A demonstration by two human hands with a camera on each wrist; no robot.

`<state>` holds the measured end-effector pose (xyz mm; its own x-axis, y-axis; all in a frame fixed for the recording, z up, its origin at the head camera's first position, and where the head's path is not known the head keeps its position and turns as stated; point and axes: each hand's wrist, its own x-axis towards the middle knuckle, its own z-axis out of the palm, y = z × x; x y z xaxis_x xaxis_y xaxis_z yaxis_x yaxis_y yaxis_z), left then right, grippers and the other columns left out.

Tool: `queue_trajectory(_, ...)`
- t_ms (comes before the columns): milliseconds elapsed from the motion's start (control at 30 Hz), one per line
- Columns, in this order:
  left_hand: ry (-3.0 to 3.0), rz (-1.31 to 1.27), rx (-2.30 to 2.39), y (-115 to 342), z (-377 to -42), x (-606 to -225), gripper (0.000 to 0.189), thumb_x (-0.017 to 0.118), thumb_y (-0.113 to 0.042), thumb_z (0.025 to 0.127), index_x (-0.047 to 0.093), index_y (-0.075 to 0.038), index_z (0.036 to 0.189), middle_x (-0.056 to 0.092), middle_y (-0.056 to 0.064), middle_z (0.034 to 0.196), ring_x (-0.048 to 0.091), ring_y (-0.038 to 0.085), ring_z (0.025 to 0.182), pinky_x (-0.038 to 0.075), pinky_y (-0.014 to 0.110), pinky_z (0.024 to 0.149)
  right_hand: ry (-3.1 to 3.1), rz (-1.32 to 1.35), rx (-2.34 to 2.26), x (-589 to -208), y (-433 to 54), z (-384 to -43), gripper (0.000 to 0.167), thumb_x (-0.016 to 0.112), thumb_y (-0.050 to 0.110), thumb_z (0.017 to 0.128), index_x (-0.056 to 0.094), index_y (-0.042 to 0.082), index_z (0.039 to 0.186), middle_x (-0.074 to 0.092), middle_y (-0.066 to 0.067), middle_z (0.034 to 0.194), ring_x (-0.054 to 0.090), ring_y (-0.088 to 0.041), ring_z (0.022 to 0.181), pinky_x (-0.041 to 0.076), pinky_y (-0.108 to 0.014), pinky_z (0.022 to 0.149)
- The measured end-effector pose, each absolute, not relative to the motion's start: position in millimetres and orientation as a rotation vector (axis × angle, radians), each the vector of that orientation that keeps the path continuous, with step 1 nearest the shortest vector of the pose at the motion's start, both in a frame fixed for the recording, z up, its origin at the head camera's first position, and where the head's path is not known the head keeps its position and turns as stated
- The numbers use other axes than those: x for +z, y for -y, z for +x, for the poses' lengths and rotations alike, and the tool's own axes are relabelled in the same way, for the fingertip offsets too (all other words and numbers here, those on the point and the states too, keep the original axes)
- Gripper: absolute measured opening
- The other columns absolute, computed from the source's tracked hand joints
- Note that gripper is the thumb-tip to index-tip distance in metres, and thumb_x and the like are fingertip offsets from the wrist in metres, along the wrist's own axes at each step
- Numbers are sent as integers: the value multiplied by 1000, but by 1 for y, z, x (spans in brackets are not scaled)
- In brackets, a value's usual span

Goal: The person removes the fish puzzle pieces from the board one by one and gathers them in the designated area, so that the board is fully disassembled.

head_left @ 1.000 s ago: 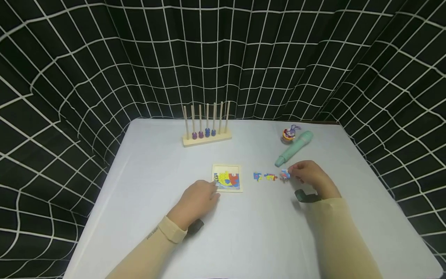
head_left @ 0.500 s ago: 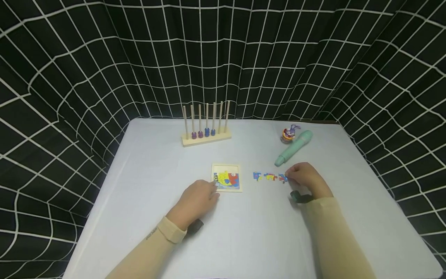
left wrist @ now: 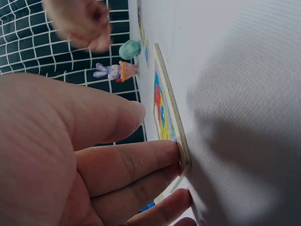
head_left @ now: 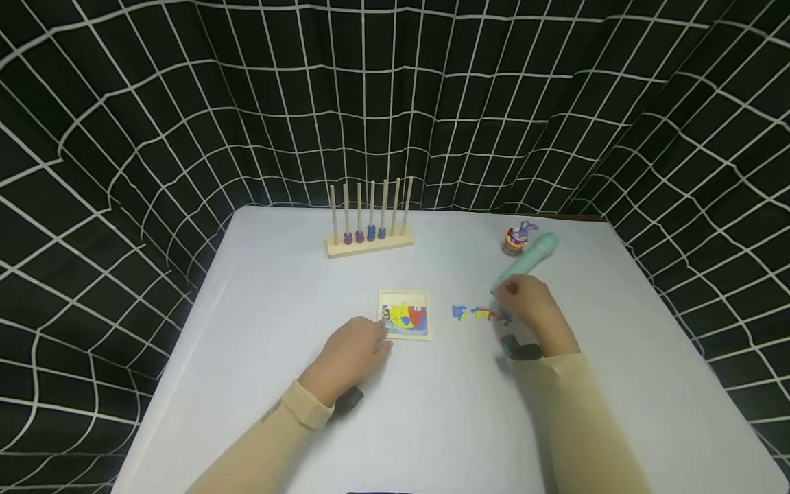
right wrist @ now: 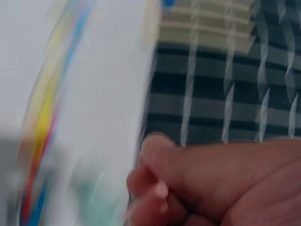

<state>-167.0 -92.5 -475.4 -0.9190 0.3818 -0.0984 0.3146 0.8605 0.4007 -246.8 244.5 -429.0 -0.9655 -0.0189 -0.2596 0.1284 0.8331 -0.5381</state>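
Note:
My left hand (head_left: 352, 351) lies at the lower left corner of a small framed jigsaw puzzle (head_left: 410, 337). In the left wrist view its fairly straight fingers touch the frame's edge, with the thumb apart. The puzzle picture is a yellow and red fish; a pale strip shows along the frame's top. To its right are three loose jigsaw pieces in a row: a blue one (head_left: 459, 312), a yellow-red one (head_left: 483, 313) and a darker one (head_left: 505, 318). Above the rightmost piece hovers my right hand (head_left: 532, 307), loosely curled, with nothing visible between thumb and fingers.
A mint-green toy microphone (head_left: 535, 252) lies behind the right hand, beside a purple-eared bunny figure (head_left: 516, 237). At the back stands a wooden peg rack (head_left: 370, 247) with several pegs and beads. Black gridded cloth (head_left: 370, 96) surrounds the white table (head_left: 278, 274).
The right hand has set the rightmost jigsaw piece down in the row, let go and lifted up and to the left. My left hand has stayed at the puzzle frame.

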Motion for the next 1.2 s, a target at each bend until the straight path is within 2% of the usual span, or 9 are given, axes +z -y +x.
queue_trajectory(167,-2874,538,570,92,-167,-475,42,64,-31,110,73,-4,141,70,9,149,66,34,135,53,51,117,-2706,-281,-871,-427,-166,-247,25,69,13,105,76,5,127,73,-13,112,66,-27,97,59,-38,81)
queue_trajectory(333,-2899,556,560,91,-168,-478,40,64,-31,110,75,-5,138,76,12,137,71,33,127,59,50,109,-2629,-507,-772,-446,-109,-250,35,76,7,98,76,5,133,72,-9,116,65,-25,105,59,-44,98)
queue_trajectory(433,-2924,578,541,91,-168,-479,38,64,-31,110,76,-4,134,79,13,128,75,32,119,62,48,102,-2644,-546,-722,-455,-92,-250,38,79,5,95,76,4,133,72,-10,120,66,-27,113,56,-47,110)
queue_trajectory(533,-2948,604,523,91,-169,-480,36,65,-30,109,78,-4,131,81,13,123,76,30,115,64,47,98,-2663,-541,-686,-461,-84,-250,38,82,8,95,76,5,133,71,-10,123,67,-28,119,54,-47,115)
queue_trajectory(667,-2979,650,483,92,-169,-481,35,67,-29,108,79,-5,130,82,12,121,77,29,111,65,45,95,-2674,-554,-669,-465,-79,-252,39,86,15,94,76,7,131,71,-10,126,66,-28,122,53,-46,117)
queue_trajectory(733,-2991,670,479,93,-168,-481,32,68,-28,108,80,-5,126,82,11,115,77,29,105,65,45,91,-2668,-548,-672,-465,-77,-253,39,87,17,94,76,7,129,71,-10,129,65,-28,125,52,-46,118)
queue_trajectory(900,-2976,662,533,93,-167,-478,29,67,-26,108,81,-4,120,83,12,113,78,33,114,63,48,100,-2625,-488,-644,-463,-71,-256,42,87,17,95,73,5,132,68,-13,134,64,-28,124,52,-45,118)
queue_trajectory(1033,-2970,666,551,93,-165,-475,29,67,-25,108,81,-2,120,83,13,117,76,34,120,61,49,106,-2621,-467,-608,-462,-68,-259,39,87,15,94,72,6,130,67,-11,129,63,-26,117,56,-44,112)
queue_trajectory(1200,-2980,679,541,93,-165,-475,30,67,-24,108,81,-2,123,82,14,119,76,34,121,61,48,105,-2628,-453,-659,-462,-69,-260,25,85,11,94,69,12,113,68,-7,117,63,-24,109,58,-43,104)
